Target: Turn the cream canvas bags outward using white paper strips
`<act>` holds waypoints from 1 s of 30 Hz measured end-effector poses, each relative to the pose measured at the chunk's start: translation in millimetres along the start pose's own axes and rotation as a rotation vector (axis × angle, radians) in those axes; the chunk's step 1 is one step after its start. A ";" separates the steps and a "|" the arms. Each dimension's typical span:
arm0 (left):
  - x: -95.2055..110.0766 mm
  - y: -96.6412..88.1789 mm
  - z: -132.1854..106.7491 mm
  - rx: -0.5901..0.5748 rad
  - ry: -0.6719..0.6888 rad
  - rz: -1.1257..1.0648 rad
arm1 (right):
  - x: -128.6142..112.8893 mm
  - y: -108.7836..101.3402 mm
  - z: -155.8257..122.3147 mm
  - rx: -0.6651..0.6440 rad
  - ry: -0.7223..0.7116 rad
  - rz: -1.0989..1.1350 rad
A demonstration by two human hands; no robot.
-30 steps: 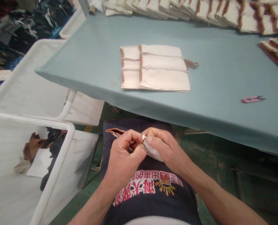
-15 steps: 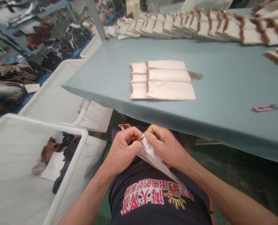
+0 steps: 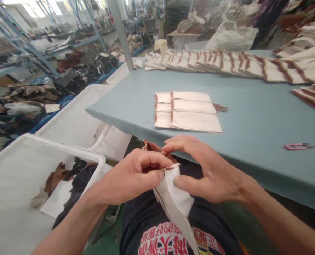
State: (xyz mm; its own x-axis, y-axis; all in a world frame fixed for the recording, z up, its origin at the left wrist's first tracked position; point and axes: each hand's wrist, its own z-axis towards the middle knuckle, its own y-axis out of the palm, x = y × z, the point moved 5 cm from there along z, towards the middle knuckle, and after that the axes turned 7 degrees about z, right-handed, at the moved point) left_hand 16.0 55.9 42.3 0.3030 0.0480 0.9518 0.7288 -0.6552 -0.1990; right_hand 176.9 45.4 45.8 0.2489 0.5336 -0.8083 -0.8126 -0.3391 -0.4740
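Note:
My left hand [image 3: 136, 175] pinches the brown-edged top of a white fabric piece [image 3: 177, 193] between thumb and fingers, just above my lap. Spread wide, the fingers of my right hand [image 3: 209, 170] reach over the same piece, with the thumb against its right side. The lower part of the cloth hangs down over my dark printed shirt. Brown material [image 3: 152, 146] shows behind my left fingers, and how it joins the white cloth is hidden. Beyond my hands, several white pieces with brown edges [image 3: 194, 118] lie overlapping in rows on the blue-green table [image 3: 253, 117].
Pink-handled thread snips [image 3: 295, 146] lie on the table at the right. A long row of overlapped white-and-brown pieces [image 3: 226, 63] runs along the far side. At my left stand white bins [image 3: 16, 170], one with fabric scraps inside. A metal post [image 3: 121, 33] rises by the table's far-left corner.
My view has tilted up. Both hands have come higher and nearer the table edge with the white fabric. My right hand has released its pinch and spread its fingers.

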 end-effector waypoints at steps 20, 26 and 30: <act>-6.5 -6.3 0.6 0.012 0.075 0.165 | 15.2 8.9 13.1 -0.271 0.226 -0.080; -6.3 -3.4 -0.4 0.066 0.163 0.336 | 18.3 8.3 12.2 -0.298 0.314 -0.044; -8.8 -2.6 -2.1 0.138 0.202 0.395 | 19.9 7.9 7.8 -0.242 0.360 -0.005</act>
State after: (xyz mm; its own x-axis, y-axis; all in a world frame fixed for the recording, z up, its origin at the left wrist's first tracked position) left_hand 10.1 55.6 34.9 0.4581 -0.3415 0.8207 0.6607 -0.4868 -0.5714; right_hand 171.3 59.4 28.7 0.4557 0.2458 -0.8556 -0.6743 -0.5321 -0.5120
